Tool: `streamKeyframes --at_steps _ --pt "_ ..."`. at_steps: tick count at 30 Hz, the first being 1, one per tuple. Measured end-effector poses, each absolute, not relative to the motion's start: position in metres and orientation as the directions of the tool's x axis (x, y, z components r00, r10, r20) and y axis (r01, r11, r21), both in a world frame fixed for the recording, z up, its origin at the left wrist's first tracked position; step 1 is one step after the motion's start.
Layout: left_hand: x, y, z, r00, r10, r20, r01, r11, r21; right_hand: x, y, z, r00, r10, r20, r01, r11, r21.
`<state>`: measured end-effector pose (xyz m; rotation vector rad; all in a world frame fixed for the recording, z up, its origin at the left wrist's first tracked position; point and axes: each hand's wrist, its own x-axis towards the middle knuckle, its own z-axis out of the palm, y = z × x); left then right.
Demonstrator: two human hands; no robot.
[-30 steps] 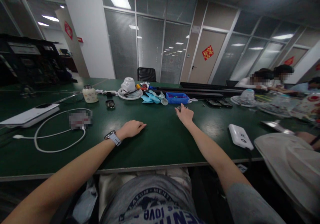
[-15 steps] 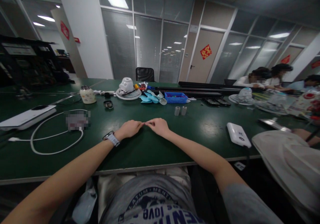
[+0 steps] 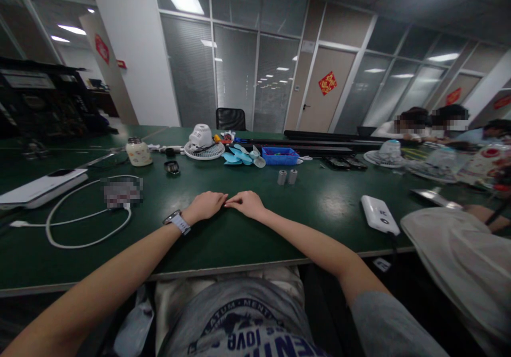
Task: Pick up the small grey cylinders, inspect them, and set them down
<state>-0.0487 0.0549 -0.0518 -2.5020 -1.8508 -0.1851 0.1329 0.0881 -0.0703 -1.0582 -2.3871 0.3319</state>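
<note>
My left hand and my right hand meet by their fingertips over the green table, near its front edge. Both hands are closed, with fingers pinched together. Whatever lies between the fingertips, if anything, is too small to make out. Two small metal cylinders, one beside the other, stand upright beyond my right hand. A dark oval object lies beyond my left hand.
Farther back are a white fan, light-blue blades and a blue basket. At left are a jar, a white cable and a white device. A power bank lies at right, near another person's sleeve.
My right hand has shifted slightly left, closer to my left hand, and its fingertips now sit just under the left ones. The objects on the table have stayed in place.
</note>
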Motion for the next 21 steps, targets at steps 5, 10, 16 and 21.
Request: streamKeyframes --at_steps 5,10,16,21 --pt "-0.049 0.055 -0.052 0.278 0.955 0.107 0.958 -0.283 0.042 0.135 0.087 -0.064 -0.575 0.725 0.379 0.636 0.687 -0.351" --pt "-0.049 0.055 -0.052 0.277 0.955 0.107 0.955 -0.286 0.080 0.170 0.113 -0.040 -0.351 0.738 0.576 0.704 0.614 -0.357" --pt "-0.049 0.052 -0.049 0.286 0.952 0.107 0.949 -0.297 0.109 0.242 0.164 -0.022 0.085 0.761 0.643 0.865 0.264 -0.427" --pt "-0.049 0.053 -0.049 0.291 0.950 0.111 0.945 -0.304 0.121 0.269 0.180 -0.035 0.187 0.805 0.563 0.888 0.108 -0.448"
